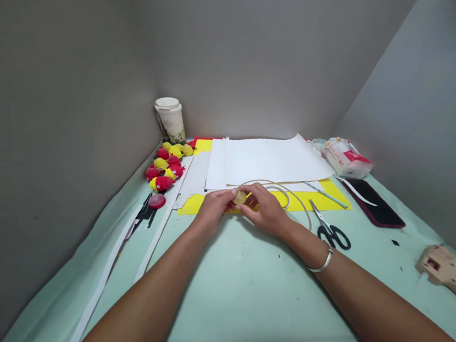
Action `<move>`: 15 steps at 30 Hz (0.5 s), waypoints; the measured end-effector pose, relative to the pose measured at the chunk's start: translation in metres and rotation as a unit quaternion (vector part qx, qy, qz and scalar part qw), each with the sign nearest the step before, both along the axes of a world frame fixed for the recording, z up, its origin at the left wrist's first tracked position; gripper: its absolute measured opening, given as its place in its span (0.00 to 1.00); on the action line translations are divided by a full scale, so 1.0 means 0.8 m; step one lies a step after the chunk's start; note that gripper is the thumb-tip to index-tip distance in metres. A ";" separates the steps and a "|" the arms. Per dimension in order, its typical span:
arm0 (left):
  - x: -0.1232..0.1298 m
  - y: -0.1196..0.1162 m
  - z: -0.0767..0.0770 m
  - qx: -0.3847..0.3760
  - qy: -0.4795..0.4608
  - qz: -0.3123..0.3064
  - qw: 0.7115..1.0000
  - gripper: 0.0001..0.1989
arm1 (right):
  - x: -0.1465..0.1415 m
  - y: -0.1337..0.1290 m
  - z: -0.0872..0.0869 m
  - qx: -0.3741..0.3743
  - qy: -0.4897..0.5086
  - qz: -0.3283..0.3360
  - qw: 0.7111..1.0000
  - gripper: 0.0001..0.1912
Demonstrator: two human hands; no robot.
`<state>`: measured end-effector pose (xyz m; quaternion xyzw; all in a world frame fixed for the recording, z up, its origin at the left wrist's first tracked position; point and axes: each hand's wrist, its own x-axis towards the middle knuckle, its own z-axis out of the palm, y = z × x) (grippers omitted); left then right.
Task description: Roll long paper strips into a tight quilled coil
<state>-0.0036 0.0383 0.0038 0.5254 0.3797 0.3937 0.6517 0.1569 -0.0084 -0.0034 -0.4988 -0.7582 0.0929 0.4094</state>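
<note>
A small round yellowish-gold coil (239, 197), its face patterned with fine ridges, is pinched between both hands at the middle of the table. My left hand (214, 207) grips its left side with thumb and fingers. On the other side, my right hand (264, 208) curls closed around it, the thumb at its lower edge. A thin beige strip (298, 195) arcs out behind the right hand and down to the right; whether it joins the coil, I cannot tell. Beneath and beyond the hands lies yellow paper (191, 205). Black-handled scissors (329, 230) rest to the right.
White sheets (267, 159) lie at the back. Several red and yellow ribbed pieces (163, 182) sit back left near a lidded cup (172, 123). On the right are a tissue pack (345, 157), a phone (372, 203) and a glue gun (449, 273). White strips (110, 263) run along the left.
</note>
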 end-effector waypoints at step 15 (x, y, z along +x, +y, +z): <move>0.006 -0.003 -0.008 -0.002 -0.011 0.025 1.000 0.15 | -0.018 -0.010 0.004 0.054 -0.147 -0.104 0.982 0.16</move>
